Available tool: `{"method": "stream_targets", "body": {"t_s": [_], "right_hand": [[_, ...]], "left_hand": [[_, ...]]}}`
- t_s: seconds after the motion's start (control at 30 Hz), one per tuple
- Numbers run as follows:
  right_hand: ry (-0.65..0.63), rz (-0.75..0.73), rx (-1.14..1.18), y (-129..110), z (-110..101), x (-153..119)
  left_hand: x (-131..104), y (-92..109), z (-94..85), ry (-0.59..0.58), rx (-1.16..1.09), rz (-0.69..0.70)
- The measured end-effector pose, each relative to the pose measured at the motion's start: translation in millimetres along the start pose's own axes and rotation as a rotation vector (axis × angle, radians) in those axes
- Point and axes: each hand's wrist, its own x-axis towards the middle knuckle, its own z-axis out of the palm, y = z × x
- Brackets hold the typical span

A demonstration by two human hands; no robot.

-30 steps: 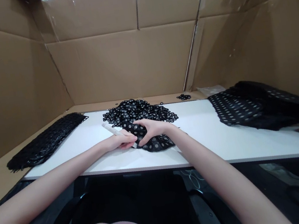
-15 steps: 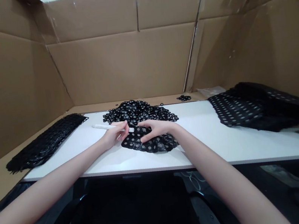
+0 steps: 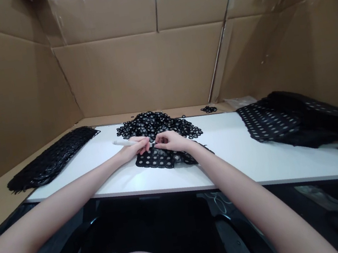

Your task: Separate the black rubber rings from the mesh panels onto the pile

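A white pen-like tool (image 3: 123, 143) lies in the closed fingers of my left hand (image 3: 136, 146), its tip end close to my right fingertips. My right hand (image 3: 171, 140) pinches at the upper edge of a black sheet with pale round dots (image 3: 158, 158); whether its fingers grip the sheet or a small piece is too small to tell. The dotted sheet lies partly crumpled on the white table, beneath both hands. Just behind the hands is a heap of small black rings (image 3: 155, 123).
On the left rests a long black stack of netted strips (image 3: 54, 158). A pile of black dotted sheets (image 3: 294, 118) lies at the right. A few black rings (image 3: 209, 109) sit near the back edge. Cardboard walls (image 3: 146, 69) surround the white table (image 3: 228, 155).
My right hand has gone from spread over the sheet to a pinch beside my left fingers. The sheet has shifted and spread out further right. My left hand has moved slightly right.
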Motion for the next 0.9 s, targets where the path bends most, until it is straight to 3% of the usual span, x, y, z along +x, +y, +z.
{"method": "stream_targets", "body": {"t_s": [0.63, 0.9], "right_hand": [[0.001, -0.05, 0.068, 8.2, 6.9, 5.5], [-0.016, -0.064, 0.061, 5.2, 5.8, 5.5]], "left_hand": [[-1.2, -0.3, -1.6, -0.051, 0.09, 0.014], [1.3, -0.1, -0.1, -0.083, 0.227, 0.044]]}}
